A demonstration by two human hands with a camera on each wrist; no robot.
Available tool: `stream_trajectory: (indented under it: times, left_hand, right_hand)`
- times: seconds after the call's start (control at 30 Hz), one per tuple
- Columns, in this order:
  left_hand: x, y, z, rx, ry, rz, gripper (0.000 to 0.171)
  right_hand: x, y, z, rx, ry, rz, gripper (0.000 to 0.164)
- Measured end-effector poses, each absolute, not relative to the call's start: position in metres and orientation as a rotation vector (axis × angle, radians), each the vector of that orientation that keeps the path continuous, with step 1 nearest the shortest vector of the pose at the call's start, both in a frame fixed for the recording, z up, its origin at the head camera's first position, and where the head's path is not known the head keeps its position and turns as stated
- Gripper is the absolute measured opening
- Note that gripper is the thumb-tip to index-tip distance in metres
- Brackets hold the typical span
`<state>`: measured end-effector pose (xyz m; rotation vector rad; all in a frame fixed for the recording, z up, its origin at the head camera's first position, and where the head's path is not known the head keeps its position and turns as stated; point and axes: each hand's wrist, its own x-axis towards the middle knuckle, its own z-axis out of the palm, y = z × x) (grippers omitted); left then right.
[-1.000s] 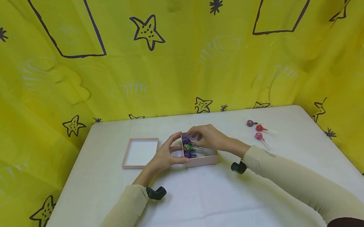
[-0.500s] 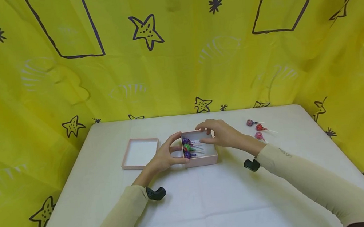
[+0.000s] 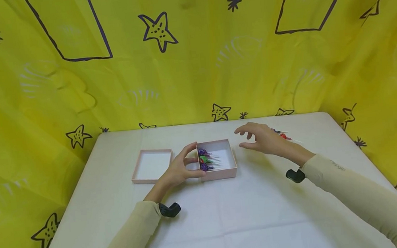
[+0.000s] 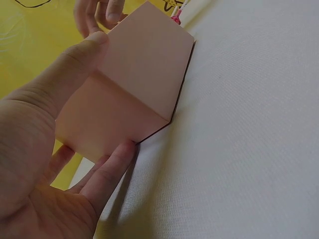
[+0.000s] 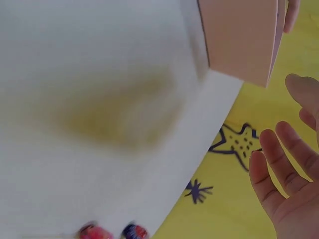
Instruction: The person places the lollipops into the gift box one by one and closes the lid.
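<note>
A pink open-topped cardboard box (image 3: 221, 173) stands mid-table, its side walls filling much of the left wrist view. My left hand (image 3: 176, 172) grips its left end, thumb at the near corner and fingers at the far one. Along that end inside lie a purple lollipop (image 3: 202, 152), a green and red lollipop (image 3: 204, 159) and another purple lollipop (image 3: 206, 167), sticks to the right. Right of the box, my right hand (image 3: 266, 138) is above the table, fingers loosely spread and holding nothing. It partly covers a red lollipop (image 3: 284, 136) and a dark lollipop (image 3: 274, 130).
Left of the box lies its shallow lid (image 3: 153, 164), white inside with pink edges. A pink lollipop (image 5: 94, 232) shows at the bottom of the right wrist view. A yellow patterned curtain (image 3: 192, 60) surrounds the white-covered table (image 3: 222, 217).
My right hand has let go of a lollipop in the box, lifted out and moved right towards the loose lollipops. My left hand stays on the box.
</note>
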<state>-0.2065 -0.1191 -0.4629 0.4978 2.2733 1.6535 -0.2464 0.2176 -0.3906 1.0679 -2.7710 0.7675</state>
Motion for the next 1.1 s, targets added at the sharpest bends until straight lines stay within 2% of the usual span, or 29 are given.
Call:
stream_trajectory:
  times: [0.63,1.1]
  left_hand:
    - [-0.206,-0.118,-0.46,0.52,2.281,1.651,0.105]
    - [-0.207,-0.119,-0.462,0.497,2.284,1.642,0.105]
  right_hand:
    - [-0.242,0.292,-0.404,0.818,-2.841,0.733,0.044]
    - [-0.235,0.317,-0.416,0.653,-2.968,0.693,0.048]
